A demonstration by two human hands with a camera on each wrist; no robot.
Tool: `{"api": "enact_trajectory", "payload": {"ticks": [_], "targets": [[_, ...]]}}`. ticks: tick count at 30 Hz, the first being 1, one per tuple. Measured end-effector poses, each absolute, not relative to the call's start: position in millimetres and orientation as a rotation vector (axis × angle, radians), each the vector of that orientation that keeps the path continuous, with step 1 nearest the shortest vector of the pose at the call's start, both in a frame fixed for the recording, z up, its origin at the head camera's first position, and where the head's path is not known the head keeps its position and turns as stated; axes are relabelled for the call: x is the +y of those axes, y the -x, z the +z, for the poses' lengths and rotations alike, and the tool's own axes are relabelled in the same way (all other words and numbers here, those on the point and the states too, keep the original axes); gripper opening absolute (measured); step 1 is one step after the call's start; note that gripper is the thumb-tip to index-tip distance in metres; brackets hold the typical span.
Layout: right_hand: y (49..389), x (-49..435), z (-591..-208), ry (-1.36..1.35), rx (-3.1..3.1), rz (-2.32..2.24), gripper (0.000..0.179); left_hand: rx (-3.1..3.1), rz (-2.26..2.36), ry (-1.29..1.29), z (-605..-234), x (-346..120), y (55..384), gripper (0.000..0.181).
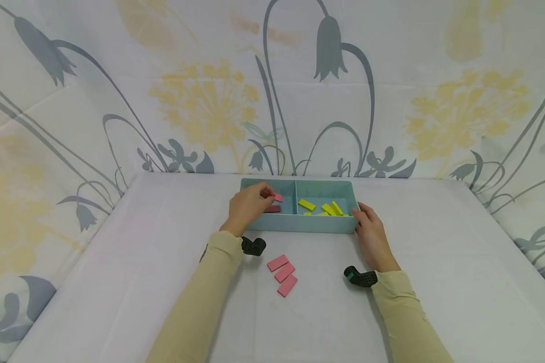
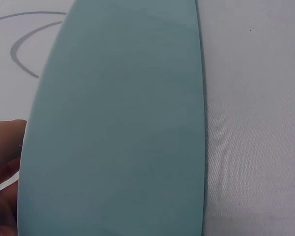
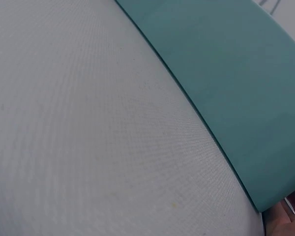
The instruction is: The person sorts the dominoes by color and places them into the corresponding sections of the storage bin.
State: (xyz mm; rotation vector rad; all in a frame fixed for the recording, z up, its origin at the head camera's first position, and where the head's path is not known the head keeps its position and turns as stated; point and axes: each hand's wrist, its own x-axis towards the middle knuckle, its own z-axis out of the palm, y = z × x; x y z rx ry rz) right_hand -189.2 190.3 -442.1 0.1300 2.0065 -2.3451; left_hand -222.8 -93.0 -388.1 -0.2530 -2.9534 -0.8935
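Note:
A light blue two-compartment box (image 1: 324,224) stands on the table. My left hand (image 1: 247,206) reaches over its front wall into the left compartment and pinches a small pink block (image 1: 278,197) at the fingertips. Just below that block lies a darker-looking pink one (image 1: 272,208) on the compartment floor. My right hand (image 1: 370,234) grips the box's right end, fingers around the corner. In the left wrist view the box wall (image 2: 118,118) hides most of the left hand. Part of the right hand (image 3: 287,223) shows at the box corner in the right wrist view.
Several yellow blocks (image 1: 306,204) lie in the right compartment, past the divider (image 1: 296,196). Three pink blocks (image 1: 284,272) rest on the white tablecloth (image 1: 163,242) in front of the box, between the forearms. A flower-patterned cloth (image 1: 209,101) hangs behind the table.

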Motion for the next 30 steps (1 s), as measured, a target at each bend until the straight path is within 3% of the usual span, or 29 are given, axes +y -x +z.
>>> {"api": "enact_trajectory", "payload": {"ticks": [30], "targets": [[186.8, 188.8, -439.0, -0.114, 1.990, -2.354, 0.056, -2.946, -0.897, 0.299, -387.9, -91.8, 220.7, 0.028]]}}
